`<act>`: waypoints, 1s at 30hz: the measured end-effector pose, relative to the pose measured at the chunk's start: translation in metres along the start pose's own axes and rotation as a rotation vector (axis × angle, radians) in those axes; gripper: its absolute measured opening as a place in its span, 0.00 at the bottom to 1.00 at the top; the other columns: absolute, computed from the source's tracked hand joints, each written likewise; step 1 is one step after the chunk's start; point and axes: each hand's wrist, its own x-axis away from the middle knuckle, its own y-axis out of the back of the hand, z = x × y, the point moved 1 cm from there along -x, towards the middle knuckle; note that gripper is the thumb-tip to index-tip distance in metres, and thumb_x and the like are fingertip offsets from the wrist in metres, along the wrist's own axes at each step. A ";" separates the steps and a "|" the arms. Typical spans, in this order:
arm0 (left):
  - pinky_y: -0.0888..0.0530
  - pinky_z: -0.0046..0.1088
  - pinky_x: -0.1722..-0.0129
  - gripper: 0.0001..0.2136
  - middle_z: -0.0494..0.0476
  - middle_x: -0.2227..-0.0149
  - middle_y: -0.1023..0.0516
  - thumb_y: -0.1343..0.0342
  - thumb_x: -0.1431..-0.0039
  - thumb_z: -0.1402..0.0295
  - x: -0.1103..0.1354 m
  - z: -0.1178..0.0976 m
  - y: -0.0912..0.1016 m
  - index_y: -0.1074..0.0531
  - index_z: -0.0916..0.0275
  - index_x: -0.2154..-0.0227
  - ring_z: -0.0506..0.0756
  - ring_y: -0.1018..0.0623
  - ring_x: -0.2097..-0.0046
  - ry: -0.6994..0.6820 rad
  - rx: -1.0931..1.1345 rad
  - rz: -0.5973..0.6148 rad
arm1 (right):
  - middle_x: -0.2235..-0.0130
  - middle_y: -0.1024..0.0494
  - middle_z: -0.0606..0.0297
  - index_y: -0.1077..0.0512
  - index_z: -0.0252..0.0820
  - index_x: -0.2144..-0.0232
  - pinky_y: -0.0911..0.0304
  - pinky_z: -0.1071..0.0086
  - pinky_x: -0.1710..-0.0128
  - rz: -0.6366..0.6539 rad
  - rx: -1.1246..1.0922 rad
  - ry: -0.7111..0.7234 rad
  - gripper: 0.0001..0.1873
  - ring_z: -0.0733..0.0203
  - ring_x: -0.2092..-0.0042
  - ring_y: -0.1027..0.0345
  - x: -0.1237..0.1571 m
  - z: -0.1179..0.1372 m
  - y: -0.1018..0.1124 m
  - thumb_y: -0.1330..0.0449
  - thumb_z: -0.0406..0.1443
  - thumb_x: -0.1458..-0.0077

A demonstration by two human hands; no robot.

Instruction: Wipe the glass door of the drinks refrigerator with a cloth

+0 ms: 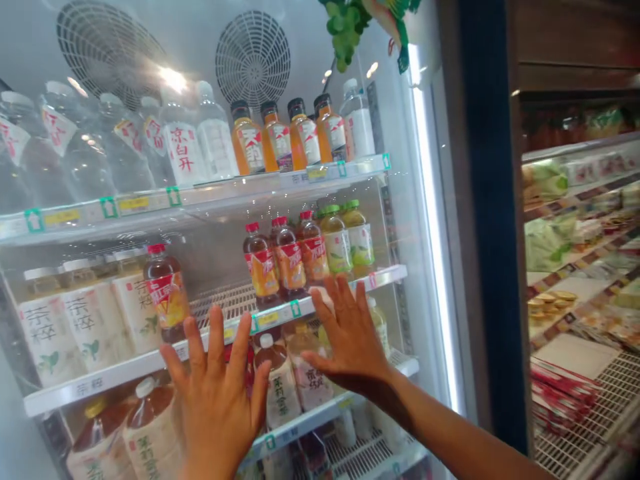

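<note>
My left hand (215, 393) and my right hand (350, 333) are both raised flat with fingers spread, palms toward the glass door (400, 220) of a drinks fridge. Neither hand holds anything. Behind the glass, just above my fingers, the middle shelf (280, 313) carries red-capped tea bottles (283, 257), green-capped bottles (350, 240) and a lone red-capped bottle (165, 290). White-labelled bottles (85, 320) stand to the left. Orange drinks (290, 137) and clear water bottles (185, 143) fill the top shelf.
Two round fan grilles (253, 60) sit at the fridge's back wall. A dark door frame (493, 220) divides the fridge from an open chilled display (585, 267) of packaged food on the right. Lower shelves hold larger tea bottles (150, 433).
</note>
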 end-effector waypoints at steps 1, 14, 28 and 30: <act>0.68 0.62 0.29 0.38 0.54 0.23 0.68 0.46 0.34 0.57 -0.005 -0.011 -0.004 0.59 0.50 0.27 0.66 0.67 0.24 0.009 0.006 0.001 | 0.27 0.45 0.48 0.49 0.37 0.28 0.59 0.38 0.29 0.022 -0.027 0.053 0.49 0.41 0.25 0.61 0.004 -0.009 0.002 0.49 0.63 0.38; 0.71 0.55 0.28 0.35 0.49 0.23 0.65 0.47 0.33 0.57 -0.028 -0.132 -0.056 0.56 0.49 0.27 0.63 0.66 0.24 -0.037 0.058 0.037 | 0.24 0.57 0.54 0.67 0.42 0.25 0.59 0.35 0.28 0.072 -0.033 0.111 0.51 0.41 0.24 0.67 0.063 -0.139 0.028 0.57 0.64 0.36; 0.71 0.54 0.27 0.35 0.49 0.24 0.64 0.47 0.33 0.58 -0.014 -0.115 -0.047 0.54 0.49 0.28 0.61 0.65 0.24 -0.016 -0.017 0.034 | 0.25 0.57 0.46 0.66 0.38 0.25 0.54 0.26 0.33 0.013 -0.070 -0.029 0.51 0.31 0.25 0.64 0.054 -0.118 0.028 0.53 0.61 0.35; 0.71 0.54 0.27 0.35 0.50 0.24 0.65 0.46 0.33 0.58 -0.009 -0.105 -0.043 0.54 0.50 0.28 0.62 0.65 0.24 -0.011 -0.034 0.042 | 0.24 0.63 0.47 0.69 0.39 0.25 0.59 0.25 0.32 -0.024 -0.075 -0.113 0.50 0.30 0.25 0.67 0.040 -0.112 0.029 0.55 0.60 0.34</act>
